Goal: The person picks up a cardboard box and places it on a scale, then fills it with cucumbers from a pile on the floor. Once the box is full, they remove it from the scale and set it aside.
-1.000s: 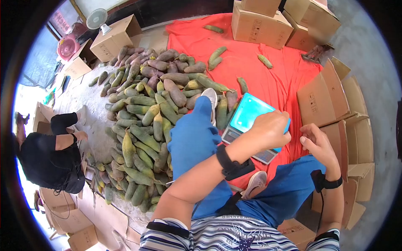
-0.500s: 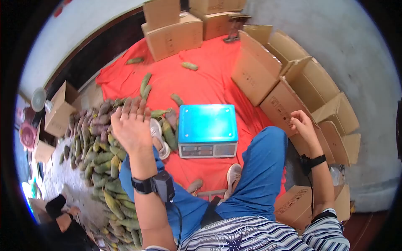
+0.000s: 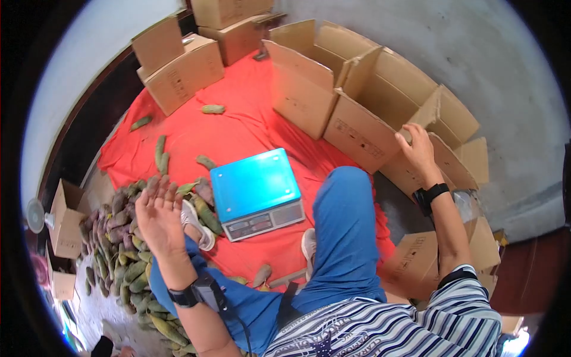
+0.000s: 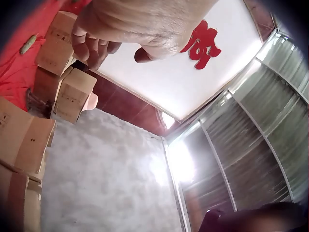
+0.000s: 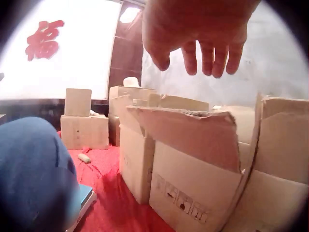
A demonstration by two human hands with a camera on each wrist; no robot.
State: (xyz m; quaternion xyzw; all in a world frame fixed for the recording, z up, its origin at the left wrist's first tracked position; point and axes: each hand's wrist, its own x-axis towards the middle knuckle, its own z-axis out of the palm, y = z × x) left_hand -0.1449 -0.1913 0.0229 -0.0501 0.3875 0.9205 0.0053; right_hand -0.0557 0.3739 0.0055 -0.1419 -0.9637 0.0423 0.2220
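Note:
My left hand (image 3: 159,223), palm up with fingers spread, is raised beside the heap of long green and purplish radish-like vegetables (image 3: 134,271). It holds nothing; the left wrist view shows the same hand (image 4: 140,29) with loosely bent fingers. My right hand (image 3: 421,152) reaches out over the row of open cardboard boxes (image 3: 360,137), its fingers overlapping a flap in the head view. From the right wrist, that hand (image 5: 200,36) has its fingers extended above the box tops, with nothing in them. A blue-topped digital scale (image 3: 256,184) stands between my legs, its pan bare.
A red cloth (image 3: 238,134) covers the floor, with a few loose vegetables (image 3: 212,109) on it. More cartons (image 3: 181,71) stand by the back wall. Near my right elbow is another cardboard box (image 3: 410,262). A white fan (image 3: 35,215) is at the far left.
My left hand has moved off the scale to the left, its fingers uncurling. My right hand has moved outward over the boxes. The head view has swung right, bringing the boxes closer to the middle.

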